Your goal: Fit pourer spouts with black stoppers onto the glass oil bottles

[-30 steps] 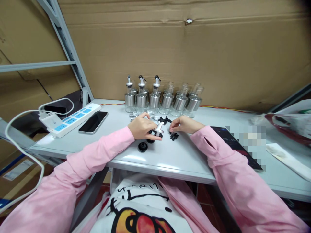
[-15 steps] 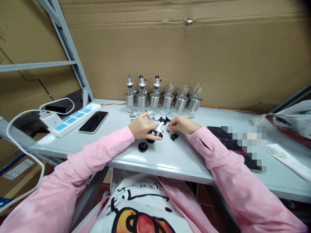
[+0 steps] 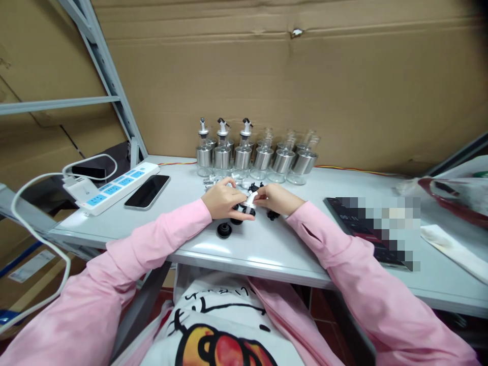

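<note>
My left hand (image 3: 225,200) is closed on a white pour spout (image 3: 249,200) with a black base, held just above the table. My right hand (image 3: 275,198) has its fingertips pinched at the spout's tip; what they hold, if anything, is too small to make out. Small black parts (image 3: 256,187) lie in a pile behind the hands, and more black pieces (image 3: 273,215) lie below my right hand. A round black stopper (image 3: 224,230) rests in front of my left hand. Several white spouts (image 3: 212,181) lie behind it, partly hidden.
Glass bottles with steel bands (image 3: 263,158) stand in rows at the back; three in front carry pour spouts (image 3: 222,127). On the left are a phone (image 3: 147,192) and a power strip (image 3: 114,188). A dark tablet (image 3: 351,223), partly blurred, lies right, near a plastic bag (image 3: 453,198).
My right hand has moved left from the black parts to the spout, its fingertips now at the spout's tip. My left hand has stayed in place with the spout.
</note>
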`<action>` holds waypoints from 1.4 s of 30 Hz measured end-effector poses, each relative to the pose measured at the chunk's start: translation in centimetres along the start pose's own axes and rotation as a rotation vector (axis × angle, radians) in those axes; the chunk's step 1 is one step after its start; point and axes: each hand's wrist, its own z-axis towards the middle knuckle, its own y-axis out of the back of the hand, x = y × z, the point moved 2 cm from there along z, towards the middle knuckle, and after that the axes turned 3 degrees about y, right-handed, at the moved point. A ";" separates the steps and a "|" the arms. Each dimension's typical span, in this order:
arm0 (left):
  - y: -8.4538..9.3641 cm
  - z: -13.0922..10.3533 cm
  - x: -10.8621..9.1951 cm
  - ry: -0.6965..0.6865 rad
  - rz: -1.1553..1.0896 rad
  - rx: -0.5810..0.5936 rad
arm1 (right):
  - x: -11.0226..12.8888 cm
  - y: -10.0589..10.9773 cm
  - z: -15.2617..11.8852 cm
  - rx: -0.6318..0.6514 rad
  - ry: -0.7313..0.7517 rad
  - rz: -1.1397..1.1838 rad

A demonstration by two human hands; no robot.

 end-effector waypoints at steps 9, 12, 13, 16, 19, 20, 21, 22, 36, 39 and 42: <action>-0.2 -0.1 0.1 0.009 0.000 0.019 | 0.4 -0.1 0.1 -0.001 0.002 0.010; -0.2 -0.2 0.1 0.013 -0.005 0.032 | 0.0 0.1 0.1 -0.040 -0.065 -0.101; -0.2 -0.2 0.1 0.014 -0.008 0.029 | -0.3 0.3 0.0 -0.037 -0.086 -0.121; -0.2 -0.2 0.1 0.018 -0.009 0.026 | -0.6 0.5 -0.3 0.016 -0.118 -0.060; -0.2 -0.2 0.1 0.020 -0.005 0.032 | -0.3 0.3 -0.4 0.089 -0.079 0.052; -0.2 -0.2 0.1 0.020 -0.004 0.034 | -0.2 0.3 -0.4 0.085 -0.068 0.055; -0.2 -0.2 0.1 0.020 -0.003 0.035 | -0.2 0.2 -0.3 0.067 -0.065 0.034; -0.2 -0.2 0.1 0.021 -0.002 0.037 | -0.3 0.2 -0.3 0.040 -0.069 -0.006; -0.1 0.0 0.2 0.116 -0.034 0.173 | -2.0 0.5 -0.6 -0.021 -0.025 -0.206; -0.1 0.0 0.2 0.101 -0.025 0.151 | -1.9 0.6 -0.5 -0.001 -0.063 -0.180; -0.1 0.0 0.1 0.071 -0.017 0.105 | -2.0 0.8 -0.5 0.005 -0.101 -0.159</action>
